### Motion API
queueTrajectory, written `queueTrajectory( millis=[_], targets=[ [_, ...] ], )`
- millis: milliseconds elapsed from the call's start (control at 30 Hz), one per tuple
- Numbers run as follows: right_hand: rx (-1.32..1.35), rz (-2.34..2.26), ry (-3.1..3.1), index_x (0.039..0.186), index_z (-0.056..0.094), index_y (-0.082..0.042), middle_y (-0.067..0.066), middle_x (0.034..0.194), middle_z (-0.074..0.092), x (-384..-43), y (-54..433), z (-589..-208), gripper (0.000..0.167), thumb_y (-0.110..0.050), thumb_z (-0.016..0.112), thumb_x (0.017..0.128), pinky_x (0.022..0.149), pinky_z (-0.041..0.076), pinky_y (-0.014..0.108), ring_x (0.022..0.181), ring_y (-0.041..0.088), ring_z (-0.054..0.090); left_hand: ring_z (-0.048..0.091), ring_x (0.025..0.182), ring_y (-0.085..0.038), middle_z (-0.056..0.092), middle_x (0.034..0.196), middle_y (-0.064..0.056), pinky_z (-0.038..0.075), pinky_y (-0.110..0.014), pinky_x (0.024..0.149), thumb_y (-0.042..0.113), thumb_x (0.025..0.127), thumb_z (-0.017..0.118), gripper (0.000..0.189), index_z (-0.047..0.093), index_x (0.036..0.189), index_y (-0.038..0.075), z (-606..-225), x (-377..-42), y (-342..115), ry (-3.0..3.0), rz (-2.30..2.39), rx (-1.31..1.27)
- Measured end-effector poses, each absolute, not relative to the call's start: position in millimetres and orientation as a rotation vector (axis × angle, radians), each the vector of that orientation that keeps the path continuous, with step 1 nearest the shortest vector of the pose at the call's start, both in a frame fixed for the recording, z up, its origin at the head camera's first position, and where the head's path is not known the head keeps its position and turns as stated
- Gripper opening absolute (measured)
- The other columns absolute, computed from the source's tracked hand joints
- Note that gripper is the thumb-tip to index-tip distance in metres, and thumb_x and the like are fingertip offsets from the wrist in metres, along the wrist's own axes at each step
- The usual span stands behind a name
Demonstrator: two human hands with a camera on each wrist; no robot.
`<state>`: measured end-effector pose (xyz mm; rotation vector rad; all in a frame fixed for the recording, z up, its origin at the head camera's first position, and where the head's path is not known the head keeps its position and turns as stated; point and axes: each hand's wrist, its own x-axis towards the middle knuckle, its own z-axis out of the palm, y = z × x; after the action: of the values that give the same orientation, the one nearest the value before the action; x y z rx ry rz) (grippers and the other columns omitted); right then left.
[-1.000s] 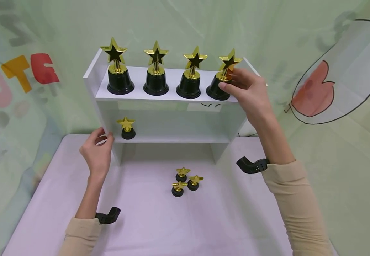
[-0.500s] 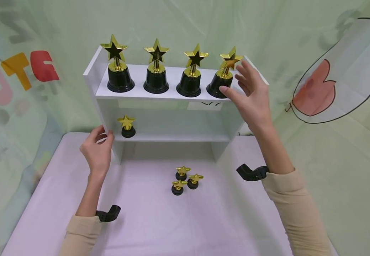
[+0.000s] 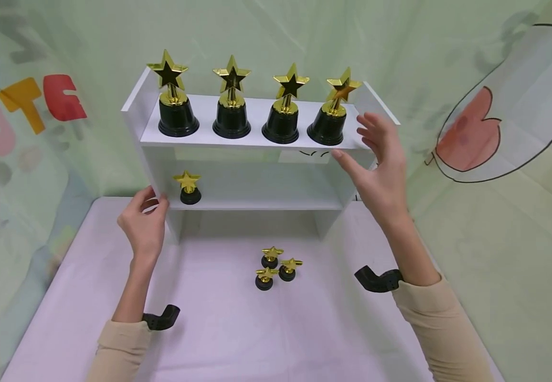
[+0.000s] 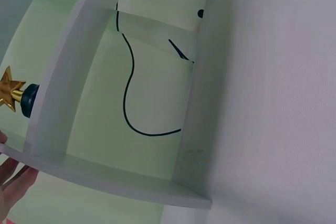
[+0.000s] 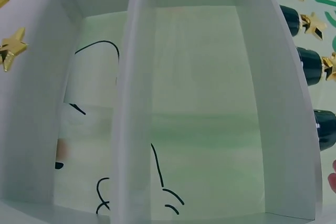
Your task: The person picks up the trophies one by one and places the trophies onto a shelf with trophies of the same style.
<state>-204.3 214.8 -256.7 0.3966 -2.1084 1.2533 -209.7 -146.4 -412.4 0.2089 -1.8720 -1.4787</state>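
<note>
Several large star trophies with black bases stand in a row on the top board of a white shelf unit [image 3: 238, 145]. My right hand [image 3: 381, 175] is just right of the rightmost large trophy [image 3: 327, 126], apart from it, with fingers spread and nothing held. At the unit's left side, my left hand [image 3: 143, 228] pinches the edge of the side panel [image 4: 105, 181], thumb on one face and fingers [image 4: 20, 184] on the other. A small star trophy [image 3: 190, 195] stands at the left end of the middle board, close to that hand.
Three small star trophies [image 3: 264, 283] stand clustered on the white-covered table [image 3: 218, 329] in front of the unit. Behind it hangs a pale green curtain [image 3: 266, 32] with printed letters and drawings.
My right hand has let go of the rightmost large trophy and drawn back to the right and down, its fingers opening. The trophy stays standing. My left hand keeps its hold on the panel.
</note>
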Motion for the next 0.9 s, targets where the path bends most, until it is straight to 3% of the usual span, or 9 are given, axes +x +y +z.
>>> queueTrajectory(
  millis=[233, 400, 500, 700, 900],
  targets=[
    [0.498, 1.213, -2.023, 0.141, 0.054, 0.001, 0.01, 0.14, 0.061, -184, 216, -282, 0.061, 0.006, 0.079, 0.085, 0.111, 0.047, 0.031, 0.127, 0.026, 0.06, 0.064, 0.081, -0.001, 0.075, 0.107, -0.021, 0.051, -0.007, 0.073, 0.006, 0.094, 0.071, 0.024, 0.076, 0.116, 0.0, -425, -217, -154, -1.878, -1.479, 0.193],
    [0.549, 1.232, -2.019, 0.138, 0.056, 0.003, 0.015, 0.137, 0.062, -171, 215, -311, 0.065, 0.017, 0.078, 0.079, 0.11, 0.047, 0.027, 0.126, 0.017, 0.06, 0.064, 0.082, 0.0, 0.075, 0.107, -0.021, 0.05, -0.006, 0.073, 0.007, 0.094, 0.071, 0.024, 0.076, 0.116, -0.001, -424, -217, -155, -1.879, -1.47, 0.187],
    [0.597, 1.272, -2.027, 0.138, 0.055, 0.005, 0.019, 0.137, 0.062, -166, 217, -331, 0.067, 0.021, 0.077, 0.077, 0.111, 0.046, 0.029, 0.127, 0.02, 0.06, 0.064, 0.082, -0.001, 0.075, 0.108, -0.02, 0.05, -0.006, 0.073, 0.007, 0.094, 0.071, 0.024, 0.076, 0.117, -0.001, -423, -217, -154, -1.884, -1.472, 0.194],
    [0.666, 1.391, -2.046, 0.138, 0.054, 0.007, 0.023, 0.136, 0.062, -158, 223, -374, 0.069, 0.023, 0.077, 0.074, 0.113, 0.045, 0.03, 0.129, 0.021, 0.059, 0.063, 0.082, 0.0, 0.075, 0.108, -0.022, 0.05, -0.006, 0.073, 0.004, 0.094, 0.07, 0.025, 0.075, 0.117, -0.003, -424, -218, -153, -1.892, -1.465, 0.213],
    [0.623, 1.43, -2.155, 0.14, 0.055, 0.001, 0.022, 0.139, 0.061, -150, 224, -419, 0.07, 0.018, 0.079, 0.077, 0.112, 0.044, 0.023, 0.131, 0.013, 0.057, 0.063, 0.081, 0.0, 0.075, 0.107, -0.023, 0.05, -0.007, 0.073, 0.004, 0.094, 0.07, 0.024, 0.075, 0.116, -0.004, -424, -218, -152, -1.881, -1.467, 0.209]
  ],
)
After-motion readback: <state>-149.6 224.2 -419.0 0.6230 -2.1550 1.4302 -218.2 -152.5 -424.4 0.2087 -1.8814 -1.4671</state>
